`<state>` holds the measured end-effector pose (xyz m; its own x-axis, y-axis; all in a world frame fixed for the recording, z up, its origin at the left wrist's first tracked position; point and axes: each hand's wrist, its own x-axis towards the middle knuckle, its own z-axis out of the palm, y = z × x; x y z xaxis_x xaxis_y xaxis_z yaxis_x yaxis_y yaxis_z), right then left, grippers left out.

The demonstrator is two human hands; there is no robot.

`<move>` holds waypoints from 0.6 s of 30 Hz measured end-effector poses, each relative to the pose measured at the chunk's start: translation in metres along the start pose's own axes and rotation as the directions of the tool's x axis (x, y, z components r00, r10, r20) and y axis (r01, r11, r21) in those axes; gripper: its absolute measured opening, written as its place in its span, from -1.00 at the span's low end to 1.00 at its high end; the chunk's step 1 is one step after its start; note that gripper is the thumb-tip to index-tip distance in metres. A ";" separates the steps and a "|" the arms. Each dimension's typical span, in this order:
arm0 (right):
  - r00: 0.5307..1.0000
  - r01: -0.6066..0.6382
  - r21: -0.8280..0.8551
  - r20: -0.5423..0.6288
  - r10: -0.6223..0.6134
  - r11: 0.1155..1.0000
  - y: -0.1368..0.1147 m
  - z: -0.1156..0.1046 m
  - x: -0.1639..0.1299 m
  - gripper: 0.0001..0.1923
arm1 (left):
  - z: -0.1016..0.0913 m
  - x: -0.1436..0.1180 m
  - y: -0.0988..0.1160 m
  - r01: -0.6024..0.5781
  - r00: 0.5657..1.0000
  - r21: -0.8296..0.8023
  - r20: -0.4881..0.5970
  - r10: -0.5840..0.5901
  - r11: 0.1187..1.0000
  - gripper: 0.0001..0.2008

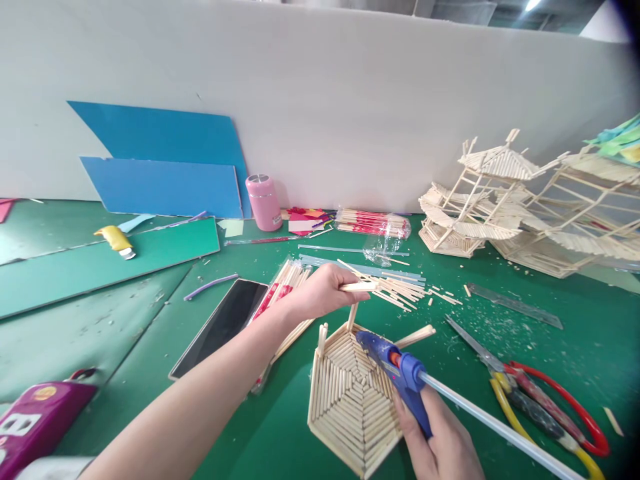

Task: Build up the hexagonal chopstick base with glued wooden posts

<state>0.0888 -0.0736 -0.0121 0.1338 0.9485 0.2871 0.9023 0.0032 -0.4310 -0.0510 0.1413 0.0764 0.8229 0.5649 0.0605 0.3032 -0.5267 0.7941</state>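
My left hand point(320, 290) pinches a short wooden stick point(357, 287) between thumb and fingertips, held level just above the far edge of the hexagon base point(350, 400); my right hand point(440, 440) is wrapped tight around the blue glue gun point(400, 373), whose nozzle points at the upright stick point(353, 315) standing at that far corner. The base lies flat on the green table point(125, 320), right in front of me, with two more posts rising from it, one at the left corner point(323, 337) and one leaning out to the right point(415, 337).

To do this well, I think I should keep the nozzle close to the joint and squeeze out only a small bead; too much would run down between the laid sticks. The stick in my left hand should come in square to the post, and I'd hold it steady until the glue grips; my fingertips ought to stay clear of the hot tip.

The loose pile of sticks point(400, 287) sits just beyond, the scissors point(530, 393) to my right; a phone point(220, 327) lies to the left.
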 end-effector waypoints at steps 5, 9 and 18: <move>0.999 -0.044 0.002 0.024 0.044 0.999 0.004 0.002 -0.003 -0.63 | 0.000 0.000 0.000 0.000 1.000 -0.001 0.004 0.000 1.000 -0.76; 1.000 -0.023 0.006 0.003 0.023 1.000 0.004 0.002 -0.002 -0.63 | 0.000 0.000 -0.001 -0.002 1.000 0.000 0.009 0.002 1.000 -0.76; 0.999 -0.035 0.045 -0.004 0.035 0.998 -0.003 0.002 0.005 -0.60 | -0.001 0.001 0.002 0.011 1.000 0.007 0.013 -0.011 1.000 -0.77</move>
<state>0.0862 -0.0683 -0.0115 0.1669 0.9469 0.2747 0.8777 -0.0158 -0.4789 -0.0501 0.1411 0.0784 0.8256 0.5625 0.0442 0.3151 -0.5248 0.7908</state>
